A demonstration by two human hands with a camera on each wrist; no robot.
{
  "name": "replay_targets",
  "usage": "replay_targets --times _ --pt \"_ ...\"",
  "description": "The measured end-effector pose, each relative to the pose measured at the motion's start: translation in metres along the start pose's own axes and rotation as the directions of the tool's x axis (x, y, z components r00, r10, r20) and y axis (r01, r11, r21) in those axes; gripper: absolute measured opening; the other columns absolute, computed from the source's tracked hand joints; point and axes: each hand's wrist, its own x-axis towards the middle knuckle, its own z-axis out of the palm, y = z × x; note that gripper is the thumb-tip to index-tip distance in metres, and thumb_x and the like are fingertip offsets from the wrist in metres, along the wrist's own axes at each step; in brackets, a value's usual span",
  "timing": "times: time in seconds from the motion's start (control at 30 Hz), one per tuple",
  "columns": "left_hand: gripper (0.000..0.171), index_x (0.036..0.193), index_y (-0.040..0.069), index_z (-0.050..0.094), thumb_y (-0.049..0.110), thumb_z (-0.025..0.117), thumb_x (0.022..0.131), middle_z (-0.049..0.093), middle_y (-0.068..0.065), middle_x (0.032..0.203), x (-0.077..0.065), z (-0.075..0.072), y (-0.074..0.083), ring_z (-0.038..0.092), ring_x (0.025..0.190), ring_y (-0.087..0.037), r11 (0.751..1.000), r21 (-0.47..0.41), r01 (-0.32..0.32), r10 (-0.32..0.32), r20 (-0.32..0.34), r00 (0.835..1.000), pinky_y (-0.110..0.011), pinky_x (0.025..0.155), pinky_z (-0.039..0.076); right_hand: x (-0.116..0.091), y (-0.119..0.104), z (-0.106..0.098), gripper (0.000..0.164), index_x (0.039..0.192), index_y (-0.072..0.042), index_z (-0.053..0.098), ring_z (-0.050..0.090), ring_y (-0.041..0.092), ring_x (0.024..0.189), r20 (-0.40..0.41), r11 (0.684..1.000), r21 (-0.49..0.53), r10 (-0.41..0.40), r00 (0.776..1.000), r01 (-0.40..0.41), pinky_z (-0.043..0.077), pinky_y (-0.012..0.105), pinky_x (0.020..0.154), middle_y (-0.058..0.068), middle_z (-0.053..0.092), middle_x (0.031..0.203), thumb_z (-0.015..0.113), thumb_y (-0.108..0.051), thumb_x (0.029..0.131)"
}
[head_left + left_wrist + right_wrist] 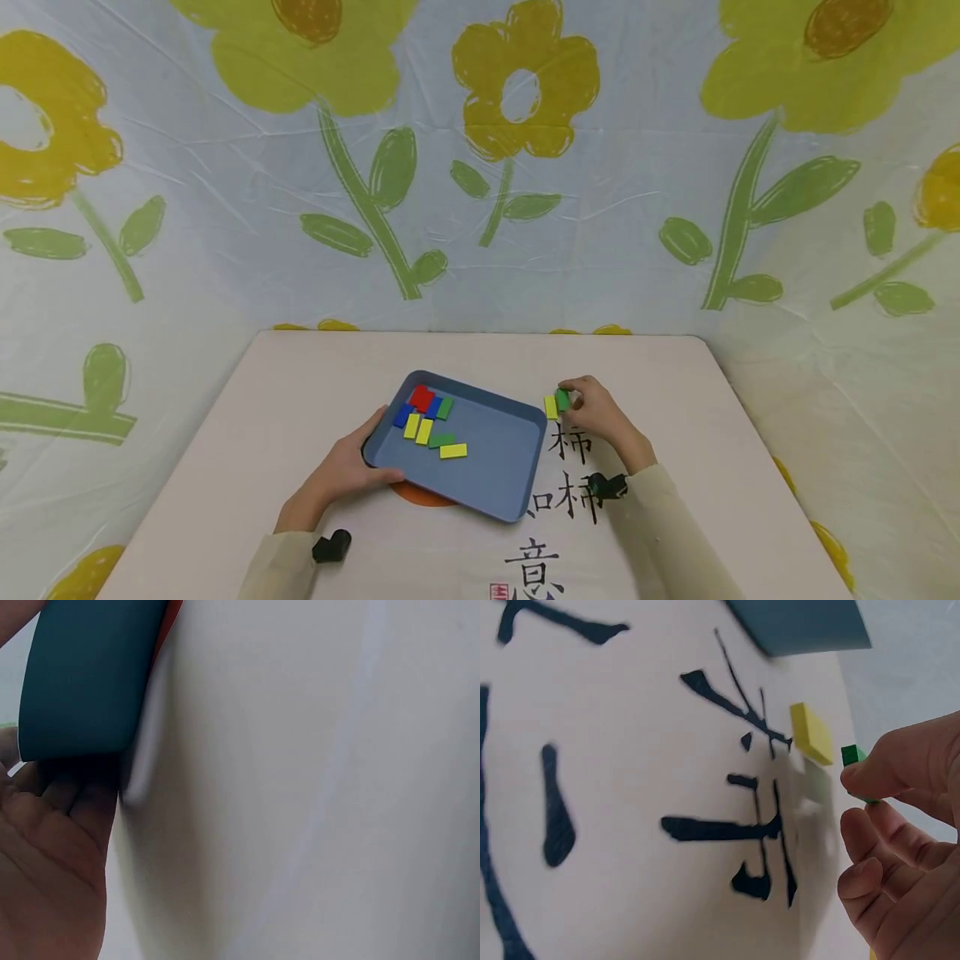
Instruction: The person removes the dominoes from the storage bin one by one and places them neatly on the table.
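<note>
The tray was found gripped at its near left corner by the left hand, with fingers tucked beneath and the thumb at the near edge. A cluster of red, blue, green and yellow blocks was noted inside, toward the tray's left side. To the right of the tray, a green block was seen pinched between the thumb and forefinger of the right hand, the other fingers being loosely bent. A yellow block was located just beside it, between it and the tray. Whether the green block had been lifted off the table could not be told.

The step in hand was judged to be the picking up of the green block. For the next move, a firm pinch, clearance past the yellow block and a steadied tray were considered to be required.
</note>
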Motion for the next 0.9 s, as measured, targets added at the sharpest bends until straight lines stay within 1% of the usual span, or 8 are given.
replay_targets --times 0.13,0.33,0.53,0.73,0.9 --pt "0.12 0.167 0.024 0.018 0.061 0.085 0.074 0.035 -0.023 0.164 0.0 -0.001 0.0 0.038 0.147 -0.048 1.0 0.007 0.017 -0.017 0.003 1.0 -0.069 0.113 0.038 0.0 0.007 0.002 0.052 0.136 0.007 0.06 0.059 0.024 0.086 -0.002 1.0 -0.021 0.001 1.0 -0.001 0.051 0.032 0.064 0.033 0.051 0.133 0.062 0.007 0.084" --pt "0.12 0.167 0.028 0.017 0.063 0.084 0.074 0.034 -0.022 0.165 -0.001 0.003 -0.002 0.038 0.147 -0.048 0.999 -0.007 0.038 -0.038 0.007 0.999 -0.069 0.114 0.037 -0.002 0.014 0.01 0.052 0.138 0.007 0.058 0.059 0.025 0.091 0.019 1.0 -0.001 0.027 0.999 -0.027 0.05 0.032 0.066 0.031 0.051 0.135 0.061 0.007 0.086" --pt "0.119 0.166 0.029 0.018 0.062 0.085 0.074 0.034 -0.021 0.165 -0.001 0.003 -0.002 0.039 0.147 -0.047 0.999 -0.022 0.029 -0.029 0.004 1.0 -0.069 0.114 0.037 -0.002 0.015 0.012 0.05 0.136 0.006 0.06 0.06 0.026 0.092 -0.005 0.999 -0.012 0.029 1.0 -0.029 0.052 0.034 0.07 0.029 0.054 0.134 0.062 0.006 0.086" --pt "0.118 0.166 0.031 0.019 0.062 0.085 0.073 0.035 -0.018 0.165 -0.001 0.003 -0.003 0.038 0.148 -0.046 0.999 -0.027 0.04 -0.04 0.01 0.999 -0.069 0.115 0.036 -0.002 0.015 0.013 0.048 0.135 0.005 0.062 0.058 0.024 0.089 -0.005 0.999 -0.022 0.047 0.999 -0.047 0.05 0.034 0.069 0.027 0.054 0.135 0.064 0.005 0.086" --pt "0.119 0.167 0.029 0.018 0.063 0.084 0.073 0.035 -0.019 0.165 -0.002 0.003 -0.003 0.038 0.148 -0.047 1.0 -0.011 0.029 -0.029 0.013 0.999 -0.07 0.114 0.036 -0.003 0.014 0.014 0.048 0.135 0.005 0.062 0.058 0.024 0.088 0.0 0.999 -0.02 0.049 0.999 -0.049 0.05 0.033 0.067 0.028 0.053 0.137 0.065 0.006 0.087"
